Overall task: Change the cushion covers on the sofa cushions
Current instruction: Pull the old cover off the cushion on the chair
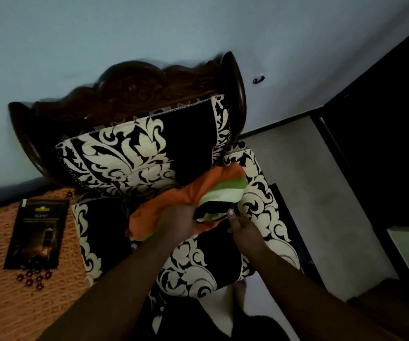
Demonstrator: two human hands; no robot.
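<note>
The left hand [177, 219] grips a bunched fold of the orange cushion cover [198, 190], fingers curled into the cloth. The right hand [241, 226] pinches the cover's striped end — green, cream and dark bands — at its lower edge. The cover lies crumpled on the black-and-cream patterned seat cushion [210, 254], just in front of the matching back cushion [137, 153] that leans on the carved wooden sofa frame [124, 87]. To the left, a dark booklet [36, 233] rests on an orange woven cloth [9, 303].
</note>
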